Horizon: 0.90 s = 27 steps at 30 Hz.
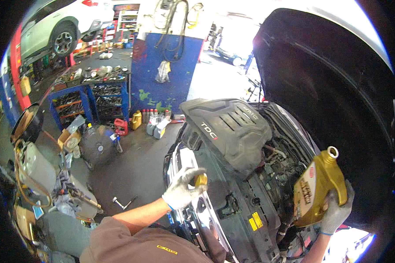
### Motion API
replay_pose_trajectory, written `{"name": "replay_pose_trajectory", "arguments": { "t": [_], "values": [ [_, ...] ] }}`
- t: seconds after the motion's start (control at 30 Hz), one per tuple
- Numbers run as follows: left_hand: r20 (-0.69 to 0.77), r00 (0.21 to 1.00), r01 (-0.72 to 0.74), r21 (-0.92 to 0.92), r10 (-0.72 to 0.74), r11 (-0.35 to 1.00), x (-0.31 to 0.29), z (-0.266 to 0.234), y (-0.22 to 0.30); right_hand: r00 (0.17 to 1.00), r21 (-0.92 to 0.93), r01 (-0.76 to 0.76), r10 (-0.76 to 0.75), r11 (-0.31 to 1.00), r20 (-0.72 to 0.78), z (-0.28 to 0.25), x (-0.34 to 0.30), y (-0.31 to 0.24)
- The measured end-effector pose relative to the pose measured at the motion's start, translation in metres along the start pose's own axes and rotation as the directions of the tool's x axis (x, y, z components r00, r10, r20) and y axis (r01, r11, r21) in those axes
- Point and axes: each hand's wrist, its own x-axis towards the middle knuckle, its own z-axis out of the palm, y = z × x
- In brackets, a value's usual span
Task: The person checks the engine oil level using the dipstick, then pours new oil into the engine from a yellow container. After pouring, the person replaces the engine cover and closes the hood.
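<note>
My left hand point(183, 188), in a pale work glove, pinches a gold bottle cap point(200, 180) above the car's front edge. In my gloved right hand point(338, 210) is a gold oil jug point(319, 193), held nearly upright with its neck uncapped and pointing up. The jug is over the right side of the open engine bay point(267, 193). A dark plastic engine cover point(228, 131) lies tilted across the bay's far left part, its edge reaching past the front of the car.
The raised hood point(324, 79) rises on the right. A metal ratchet-like tool point(123, 203) lies on the floor at left. Blue tool carts point(109, 98), a red jug point(121, 127) and several bottles stand farther back. A white car point(61, 30) is up on a lift.
</note>
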Motion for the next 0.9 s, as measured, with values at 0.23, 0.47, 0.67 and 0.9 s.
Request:
{"name": "replay_pose_trajectory", "arguments": {
  "t": [0.23,0.47,0.67,0.9],
  "values": [
    [-0.206,0.967,-0.142,0.051,0.150,0.989,-0.010,-0.091,0.073,0.855,0.381,0.223,-0.368,0.897,0.367,0.040,-0.062,-0.121],
    [-0.291,0.952,-0.033,0.196,0.091,0.980,-0.041,-0.173,0.095,0.603,0.713,0.218,-0.666,0.666,0.438,0.118,-0.127,-0.210],
    [-0.301,0.954,0.149,0.471,-0.001,0.869,-0.075,-0.240,0.058,0.468,0.740,0.129,-0.698,0.661,0.542,0.182,-0.199,-0.280],
    [-0.260,0.953,0.260,0.434,-0.157,0.863,-0.114,-0.323,-0.044,0.259,0.781,0.238,-0.813,0.578,0.522,0.265,-0.280,-0.357]
  ]
}}
